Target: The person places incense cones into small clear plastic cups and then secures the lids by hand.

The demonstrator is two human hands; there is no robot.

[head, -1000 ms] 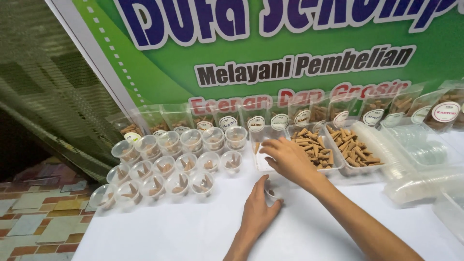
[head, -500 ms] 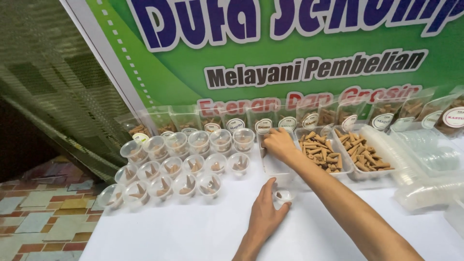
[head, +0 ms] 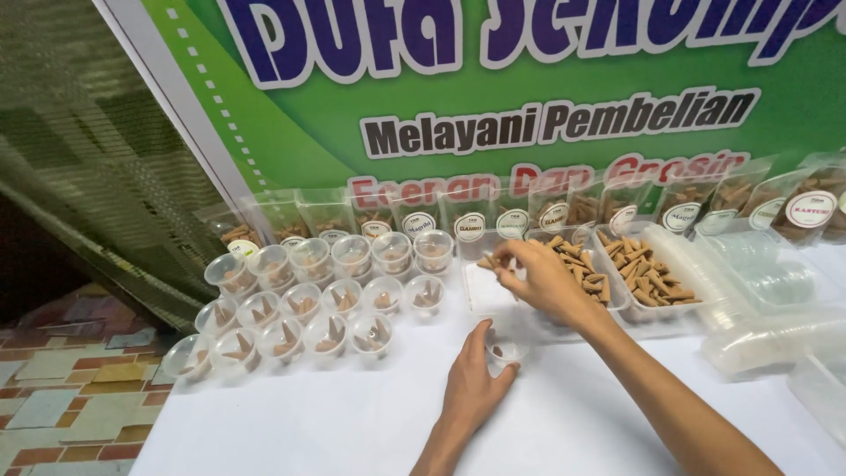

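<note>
My left hand (head: 471,383) rests on the white table (head: 352,423), its thumb and fingers around a small clear plastic cup (head: 505,346). The cup holds a brown cone or two. My right hand (head: 539,278) hovers over a clear tray (head: 480,295) just beyond the cup, pinching brown cones (head: 487,262) in its fingertips. A tray of brown cones (head: 586,264) lies right beside that hand.
Several small clear cups with cones (head: 326,304) stand in rows at the left. A second tray of cones (head: 648,278) and stacks of clear lids (head: 767,339) lie at the right. Bagged cones (head: 529,211) lean on a green banner (head: 529,88) behind. The table's left edge drops to a tiled floor (head: 79,388).
My right hand has drawn back from the cone tray with cones pinched in its fingers. The left hand stays around the small cup. The view has shifted a little.
</note>
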